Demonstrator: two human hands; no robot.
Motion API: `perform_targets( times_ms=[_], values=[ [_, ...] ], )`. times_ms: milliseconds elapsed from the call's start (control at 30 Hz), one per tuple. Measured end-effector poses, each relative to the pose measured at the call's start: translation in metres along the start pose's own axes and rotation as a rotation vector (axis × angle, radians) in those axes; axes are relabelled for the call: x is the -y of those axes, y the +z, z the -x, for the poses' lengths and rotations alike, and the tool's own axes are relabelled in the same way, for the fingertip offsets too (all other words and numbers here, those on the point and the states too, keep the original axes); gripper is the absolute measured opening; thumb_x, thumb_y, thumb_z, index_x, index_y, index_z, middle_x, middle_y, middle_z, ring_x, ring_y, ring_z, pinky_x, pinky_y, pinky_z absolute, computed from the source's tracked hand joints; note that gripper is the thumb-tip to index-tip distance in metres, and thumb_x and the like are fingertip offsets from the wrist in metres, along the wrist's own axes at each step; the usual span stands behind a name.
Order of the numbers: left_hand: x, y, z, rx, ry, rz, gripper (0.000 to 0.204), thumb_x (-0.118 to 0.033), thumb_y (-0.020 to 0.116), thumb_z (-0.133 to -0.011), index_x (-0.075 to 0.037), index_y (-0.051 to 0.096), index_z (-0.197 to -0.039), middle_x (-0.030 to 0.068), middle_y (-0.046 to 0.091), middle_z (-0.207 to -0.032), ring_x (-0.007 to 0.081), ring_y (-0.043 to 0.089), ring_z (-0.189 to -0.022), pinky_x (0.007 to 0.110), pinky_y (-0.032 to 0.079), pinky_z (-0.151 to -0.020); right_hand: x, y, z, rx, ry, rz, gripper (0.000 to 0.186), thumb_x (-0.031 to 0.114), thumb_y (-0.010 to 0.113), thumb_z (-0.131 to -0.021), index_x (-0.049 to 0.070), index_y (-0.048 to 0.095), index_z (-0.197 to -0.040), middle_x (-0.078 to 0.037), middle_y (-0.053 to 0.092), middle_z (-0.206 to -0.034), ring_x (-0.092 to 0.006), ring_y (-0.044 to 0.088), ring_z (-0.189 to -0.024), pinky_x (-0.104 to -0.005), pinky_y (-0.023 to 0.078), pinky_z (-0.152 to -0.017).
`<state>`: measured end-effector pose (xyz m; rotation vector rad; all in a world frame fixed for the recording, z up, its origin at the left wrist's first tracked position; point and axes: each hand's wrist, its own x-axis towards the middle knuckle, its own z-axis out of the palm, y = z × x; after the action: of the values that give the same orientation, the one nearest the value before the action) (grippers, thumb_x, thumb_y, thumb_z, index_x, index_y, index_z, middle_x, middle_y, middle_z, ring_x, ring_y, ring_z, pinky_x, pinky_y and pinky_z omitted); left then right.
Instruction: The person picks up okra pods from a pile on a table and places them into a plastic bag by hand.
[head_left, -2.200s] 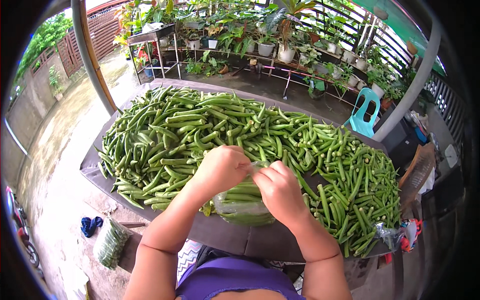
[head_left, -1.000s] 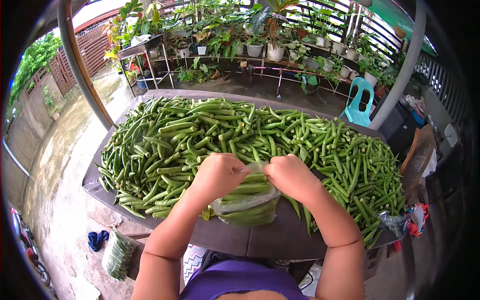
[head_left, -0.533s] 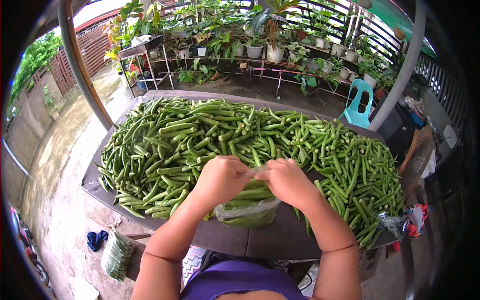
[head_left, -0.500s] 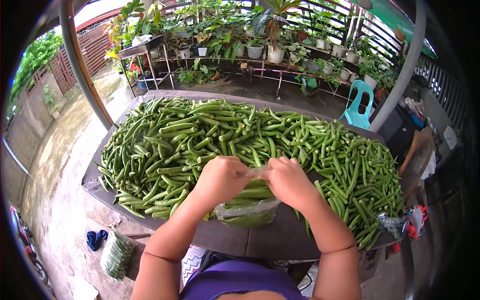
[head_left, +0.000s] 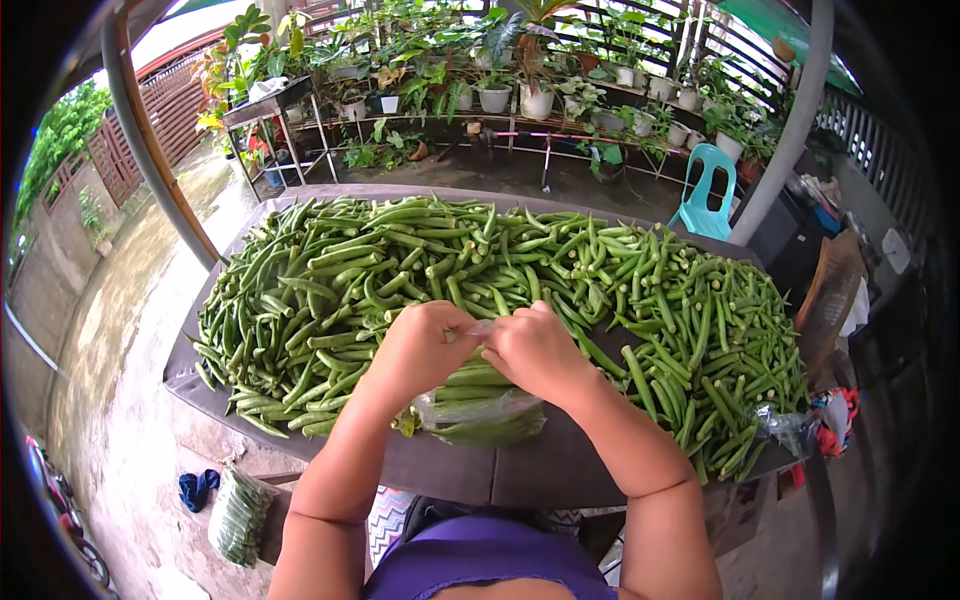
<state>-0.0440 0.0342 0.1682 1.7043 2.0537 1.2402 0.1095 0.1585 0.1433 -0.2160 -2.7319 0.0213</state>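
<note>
A clear plastic bag (head_left: 480, 415) filled with green okra lies on the dark table in front of me, at the near edge of a large okra heap (head_left: 330, 290). Its gathered mouth is pinched between my two hands, at the far end of the bag. My left hand (head_left: 430, 338) has its fingers closed on the plastic. Close beside it, nearly touching, my right hand (head_left: 535, 347) is closed on the same plastic. My fingertips hide the exact grip.
The heap covers most of the table (head_left: 440, 470). Another filled bag (head_left: 240, 515) sits low at left, by a dark blue cloth (head_left: 198, 490). Crumpled clear plastic (head_left: 790, 430) lies at the right corner. Beyond stand a teal chair (head_left: 708, 195), potted plants (head_left: 535, 100) and two posts.
Both hands have drawn closer together over the bag's mouth, the right one moving left. The gathered plastic between them looks shorter. The whole view has shifted slightly.
</note>
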Motion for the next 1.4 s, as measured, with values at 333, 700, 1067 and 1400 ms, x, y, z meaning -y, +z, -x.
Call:
perform_targets(
  times_ms=[333, 700, 1067, 1400],
  values=[
    [0.031, 0.001, 0.001, 0.484, -0.233, 0.205, 0.024, -0.003, 0.058, -0.095, -0.001, 0.069, -0.116, 0.0054, 0.071, -0.087, 0.0103, 0.057, -0.078, 0.03, 0.05, -0.075, -0.017, -0.008, 0.023, -0.457, 0.064, -0.723, 0.013, 0.007, 0.077, -0.087, 0.006, 0.076, -0.1, -0.011, 0.066, -0.116, -0.0221, 0.069, -0.093, -0.035, 0.055, -0.083],
    [0.028, 0.002, 0.001, 0.601, -0.205, 0.007, 0.039, -0.006, 0.065, -0.094, -0.013, 0.067, -0.132, 0.0077, 0.071, -0.085, 0.0096, 0.055, -0.074, 0.031, 0.05, -0.072, -0.204, 0.058, 0.148, 0.085, 0.799, 0.404, 0.02, 0.007, 0.072, -0.083, 0.014, 0.079, -0.1, -0.008, 0.066, -0.114, -0.0315, 0.054, -0.117, -0.0488, 0.042, -0.1],
    [0.008, -0.01, 0.001, 0.593, -0.208, -0.072, 0.024, -0.012, 0.068, -0.095, -0.002, 0.067, -0.116, 0.0136, 0.072, -0.085, 0.017, 0.056, -0.071, 0.037, 0.051, -0.073, -0.124, 0.008, 0.121, -0.426, 0.711, -1.313, 0.014, 0.007, 0.061, -0.1, 0.0, 0.069, -0.109, -0.006, 0.07, -0.092, -0.015, 0.067, -0.083, -0.0297, 0.056, -0.074],
    [0.041, 0.008, 0.003, 0.494, -0.21, 0.119, 0.035, -0.009, 0.066, -0.094, -0.003, 0.065, -0.128, 0.0107, 0.073, -0.085, 0.014, 0.063, -0.076, 0.034, 0.052, -0.073, -0.046, 0.016, 0.131, -0.311, 0.812, -1.585, 0.022, 0.011, 0.06, -0.102, 0.0, 0.066, -0.121, -0.006, 0.069, -0.104, -0.0144, 0.067, -0.087, -0.0299, 0.056, -0.078]
  ],
)
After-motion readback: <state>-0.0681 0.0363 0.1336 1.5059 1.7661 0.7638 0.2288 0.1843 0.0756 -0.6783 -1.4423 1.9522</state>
